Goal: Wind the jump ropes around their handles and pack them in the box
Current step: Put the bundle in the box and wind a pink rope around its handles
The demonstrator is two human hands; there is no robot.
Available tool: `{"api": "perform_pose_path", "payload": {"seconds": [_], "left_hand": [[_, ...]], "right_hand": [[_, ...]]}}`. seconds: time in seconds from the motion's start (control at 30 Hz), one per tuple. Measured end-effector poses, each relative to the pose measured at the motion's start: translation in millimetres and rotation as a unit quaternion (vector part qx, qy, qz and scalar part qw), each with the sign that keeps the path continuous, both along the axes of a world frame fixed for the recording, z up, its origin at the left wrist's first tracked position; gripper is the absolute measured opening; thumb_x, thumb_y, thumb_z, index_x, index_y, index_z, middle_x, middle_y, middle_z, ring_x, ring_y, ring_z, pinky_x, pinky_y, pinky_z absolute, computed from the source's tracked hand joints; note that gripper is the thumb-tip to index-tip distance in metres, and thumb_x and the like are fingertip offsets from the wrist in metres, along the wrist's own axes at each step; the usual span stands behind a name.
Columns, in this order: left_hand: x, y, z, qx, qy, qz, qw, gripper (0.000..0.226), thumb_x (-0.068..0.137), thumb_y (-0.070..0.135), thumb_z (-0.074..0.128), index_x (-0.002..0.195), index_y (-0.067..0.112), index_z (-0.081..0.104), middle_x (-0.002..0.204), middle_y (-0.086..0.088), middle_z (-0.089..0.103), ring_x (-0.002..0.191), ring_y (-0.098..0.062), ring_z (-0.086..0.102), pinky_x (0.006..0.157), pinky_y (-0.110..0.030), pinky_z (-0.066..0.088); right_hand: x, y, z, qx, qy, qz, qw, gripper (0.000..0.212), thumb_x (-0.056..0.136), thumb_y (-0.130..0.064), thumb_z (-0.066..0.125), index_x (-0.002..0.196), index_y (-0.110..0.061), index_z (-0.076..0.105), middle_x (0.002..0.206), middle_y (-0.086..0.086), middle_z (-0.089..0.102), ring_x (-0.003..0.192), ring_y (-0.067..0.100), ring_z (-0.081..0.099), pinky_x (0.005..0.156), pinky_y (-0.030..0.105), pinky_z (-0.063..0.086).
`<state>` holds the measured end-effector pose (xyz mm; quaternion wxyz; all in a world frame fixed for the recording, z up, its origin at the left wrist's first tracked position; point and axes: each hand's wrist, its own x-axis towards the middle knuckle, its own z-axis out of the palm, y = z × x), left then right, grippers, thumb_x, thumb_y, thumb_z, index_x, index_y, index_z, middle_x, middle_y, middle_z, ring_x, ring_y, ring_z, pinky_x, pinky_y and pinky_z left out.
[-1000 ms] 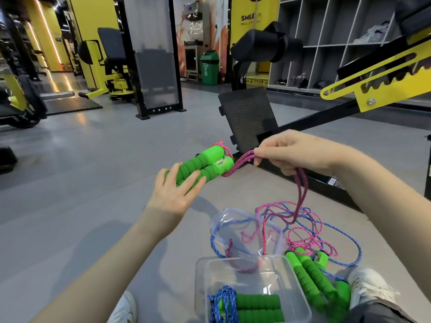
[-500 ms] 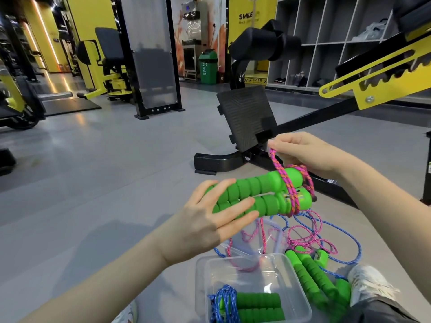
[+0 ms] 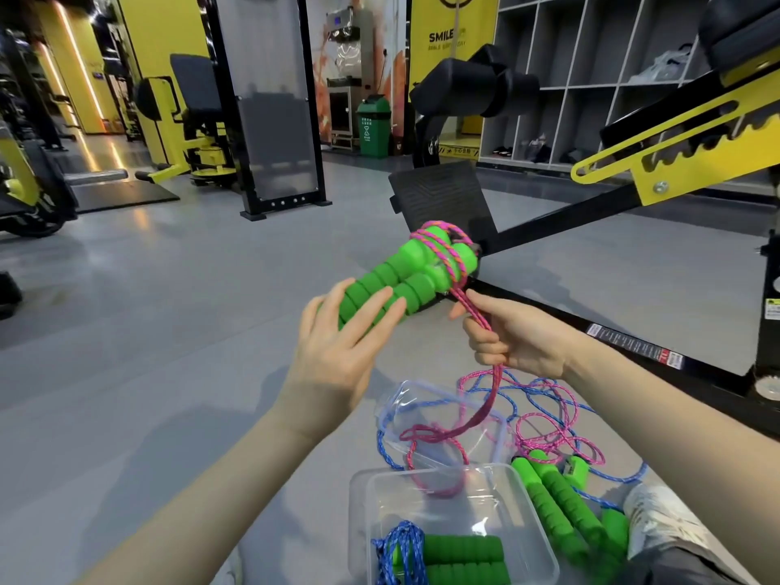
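Note:
My left hand holds two green foam handles side by side, pointing up and away. A few turns of pink rope wrap their far end. My right hand grips the same pink rope just below the handles; the slack hangs down across a clear lid on the floor. A clear plastic box near my feet contains a wound jump rope with blue cord. More green handles lie right of the box among loose pink and blue rope.
A black and yellow gym machine frame crosses the floor just beyond my hands. My white shoe rests at the lower right beside the loose handles. Other gym machines, a green bin and storage shelves stand further back on the grey floor.
The handles have tilted upward again. My right hand came down from above them to below, pulling the pink rope around; more turns now sit on the far end.

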<state>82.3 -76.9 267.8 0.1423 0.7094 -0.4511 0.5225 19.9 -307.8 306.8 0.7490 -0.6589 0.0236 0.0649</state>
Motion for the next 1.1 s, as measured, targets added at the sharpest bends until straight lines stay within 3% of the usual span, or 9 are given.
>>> {"api": "perform_pose_path", "payload": {"seconds": [0.2,0.33,0.5,0.67,0.8,0.9,1.1], "left_hand": [[26.1,7.2,-9.1,0.035,-0.007,0.069,0.997,0.06,0.071,-0.008,0.057,0.127,0.01,0.05,0.123,-0.01,0.063,0.108,-0.043,0.049,0.082,-0.045,0.036],[35.6,7.4,-13.5,0.06,-0.017,0.102,0.993,0.058,0.07,-0.009,0.051,0.125,0.01,0.05,0.12,-0.01,0.064,0.107,-0.042,0.046,0.082,-0.045,0.033],[41.5,13.1,-22.4,0.114,-0.023,0.117,0.986,0.052,0.075,-0.006,0.038,0.124,0.009,0.048,0.117,-0.011,0.065,0.107,-0.042,0.045,0.079,-0.046,0.039],[34.1,15.8,-28.9,0.16,-0.045,0.066,0.984,0.047,0.09,-0.007,0.021,0.125,0.007,0.05,0.117,-0.011,0.064,0.106,-0.045,0.048,0.077,-0.049,0.044],[14.6,8.3,-18.1,0.207,-0.088,-0.013,0.974,0.036,0.093,-0.005,0.04,0.124,0.004,0.057,0.12,-0.012,0.063,0.106,-0.049,0.055,0.085,-0.054,0.041],[-3.6,1.5,-11.2,0.205,-0.103,-0.07,0.971,0.031,0.097,-0.001,0.043,0.124,0.007,0.056,0.122,-0.008,0.064,0.109,-0.047,0.056,0.091,-0.054,0.04],[-31.9,-7.2,-1.5,0.179,-0.092,-0.118,0.972,0.03,0.099,0.003,0.044,0.126,0.012,0.053,0.125,-0.005,0.063,0.112,-0.046,0.056,0.092,-0.053,0.043]], "right_hand": [[-3.0,17.9,20.0,-0.204,0.002,0.007,0.979,0.029,0.101,-0.024,0.032,0.101,-0.008,0.057,0.053,0.002,0.025,0.045,0.012,0.013,0.043,0.023,0.019],[-9.4,22.8,36.8,-0.314,0.002,0.033,0.949,0.032,0.102,-0.024,0.034,0.105,-0.003,0.058,0.053,0.001,0.032,0.047,0.015,0.017,0.043,0.023,0.03],[-23.4,24.8,65.7,-0.398,-0.013,0.083,0.913,0.032,0.1,-0.025,0.039,0.099,0.0,0.059,0.052,0.001,0.033,0.04,0.012,0.024,0.044,0.023,0.039],[-31.3,22.7,87.8,-0.476,-0.114,0.013,0.872,0.034,0.095,-0.035,0.048,0.083,-0.009,0.065,0.052,-0.006,0.034,0.044,0.008,0.03,0.043,0.019,0.029],[-26.6,15.9,84.2,-0.469,-0.154,-0.034,0.869,0.036,0.097,-0.035,0.046,0.076,-0.01,0.061,0.04,-0.013,0.038,0.042,0.003,0.029,0.045,0.017,0.027],[-22.2,4.5,77.3,-0.471,-0.165,-0.056,0.865,0.036,0.098,-0.033,0.044,0.075,-0.008,0.058,0.038,-0.017,0.043,0.038,0.0,0.035,0.043,0.012,0.029],[-22.7,-28.7,56.3,-0.311,-0.151,-0.026,0.938,0.039,0.089,-0.038,0.048,0.052,-0.026,0.053,0.054,-0.009,0.028,0.051,0.009,0.022,0.049,0.02,0.024]]}}
